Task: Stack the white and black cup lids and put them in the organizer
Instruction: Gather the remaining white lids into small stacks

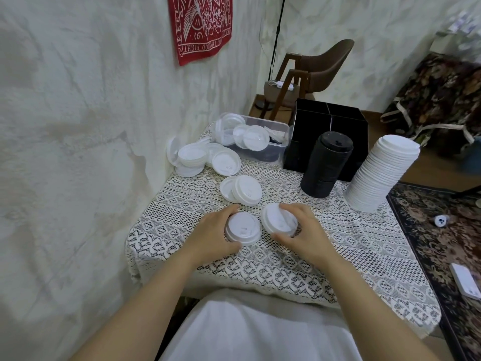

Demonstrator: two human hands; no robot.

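- tabletop [338, 246] is covered edge to edge by a white lace cloth [234, 272]
- far left corner: clear plastic tub [279, 144] with white lids in it
- loose pile of white lids [194, 156] just beside the tub, against the wall
- pair of overlapping lids [246, 191] around the middle
- black organizer [346, 126] at the far edge
- black lid stack [326, 168] right in front of it
- tall white lid stack [380, 175], leaning, near the right edge
- near the front: short lid stack [243, 227] on the cloth, with a tilted lid [279, 217] just beside it
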